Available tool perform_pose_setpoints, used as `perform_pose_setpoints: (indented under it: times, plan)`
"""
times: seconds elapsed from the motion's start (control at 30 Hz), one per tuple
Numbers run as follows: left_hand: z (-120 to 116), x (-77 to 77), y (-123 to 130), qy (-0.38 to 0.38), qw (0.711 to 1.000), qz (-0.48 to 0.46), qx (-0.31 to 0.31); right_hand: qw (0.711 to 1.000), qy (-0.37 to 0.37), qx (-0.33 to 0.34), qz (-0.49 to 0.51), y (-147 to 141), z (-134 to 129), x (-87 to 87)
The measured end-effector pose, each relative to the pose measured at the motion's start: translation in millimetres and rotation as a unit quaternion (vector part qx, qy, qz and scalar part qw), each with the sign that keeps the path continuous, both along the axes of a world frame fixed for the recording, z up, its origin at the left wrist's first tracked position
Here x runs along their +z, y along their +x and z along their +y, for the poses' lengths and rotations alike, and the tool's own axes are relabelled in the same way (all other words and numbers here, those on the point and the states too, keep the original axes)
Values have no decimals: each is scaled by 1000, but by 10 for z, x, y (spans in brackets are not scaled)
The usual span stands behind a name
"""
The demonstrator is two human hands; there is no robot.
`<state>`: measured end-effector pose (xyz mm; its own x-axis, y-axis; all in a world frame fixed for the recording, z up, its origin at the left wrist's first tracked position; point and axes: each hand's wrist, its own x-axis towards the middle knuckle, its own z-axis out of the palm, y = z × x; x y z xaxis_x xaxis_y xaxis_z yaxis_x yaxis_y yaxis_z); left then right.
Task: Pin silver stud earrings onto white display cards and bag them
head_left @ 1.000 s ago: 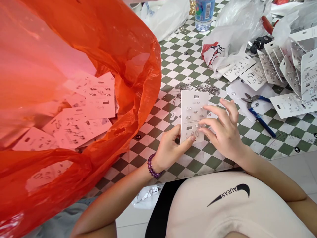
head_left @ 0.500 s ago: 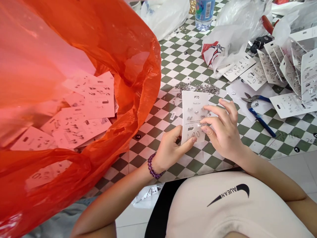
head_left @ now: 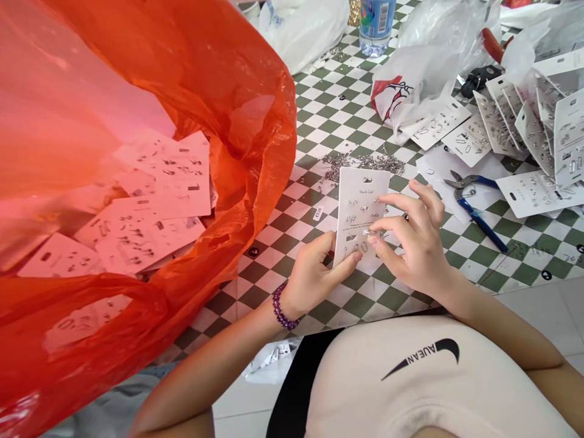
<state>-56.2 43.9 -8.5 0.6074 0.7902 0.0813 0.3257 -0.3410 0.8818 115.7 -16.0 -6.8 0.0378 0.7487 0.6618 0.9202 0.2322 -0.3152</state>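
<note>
A white earring card (head_left: 360,210) with several small silver earrings stands tilted above the checkered table. My left hand (head_left: 312,274) grips it by the lower left edge, thumb across the front and the other fingers behind. At the card's right side is my right hand (head_left: 417,243), its thumb and index finger pinched round a small shiny earring (head_left: 368,232) against the card front. My right middle finger touches the card higher up, and the outer fingers are raised. Behind the card lies a heap of tiny silver pieces (head_left: 381,164).
A big orange plastic bag (head_left: 274,134) with several cards inside gapes at the left. Blue-handled pliers (head_left: 481,216) lie at the right, near a spread of earring cards (head_left: 469,140). Clear bags and a water bottle (head_left: 376,27) stand farther back. A price sticker (head_left: 318,213) lies left of the card.
The card has shifted slightly right and turned a little. My right hand has moved slightly right with it, still at the same earring; my left hand has hardly moved.
</note>
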Motion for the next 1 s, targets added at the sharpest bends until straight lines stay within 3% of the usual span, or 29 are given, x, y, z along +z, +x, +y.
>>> perform_pose_setpoints:
  times: [0.37, 0.77, 1.0]
  plan:
    - [44, 6, -7, -54, 998, -26, 19, 999, 9, 19, -46, 125, 3, -7]
    - [39, -2, -9, -47, 998, -28, 13, 999, 0, -3, -38, 133, 9, -16]
    - [31, -27, -11, -46, 999, -11, 12, 1000, -17, 20, 7, 101, 7, -18]
